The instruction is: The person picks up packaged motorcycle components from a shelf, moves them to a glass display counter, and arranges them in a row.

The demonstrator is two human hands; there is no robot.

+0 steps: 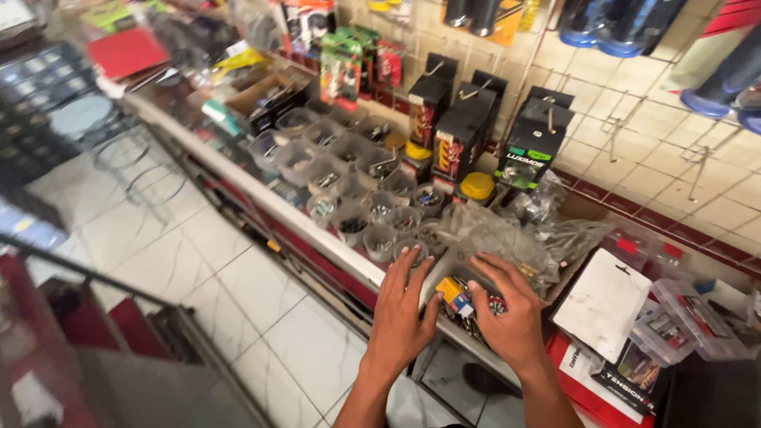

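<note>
Both hands are down in the lower middle of the frame: the right hand (511, 317) has its grip curled narrow over a heap of small packets (464, 299), pinching nothing clearly; the left hand (403, 305) lies flat, fingers spread, just beside it. Sorting looks barely begun. Clear cups (349, 170) of hardware crowd the tabletop (238, 178) up-left; black hanging boxes (456, 143) above.

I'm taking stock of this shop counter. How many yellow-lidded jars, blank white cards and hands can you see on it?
Yellow-lidded jars: 2
White card: 1
Hands, left hand and right hand, both over the tray of small parts: 2
Total: 5
</note>
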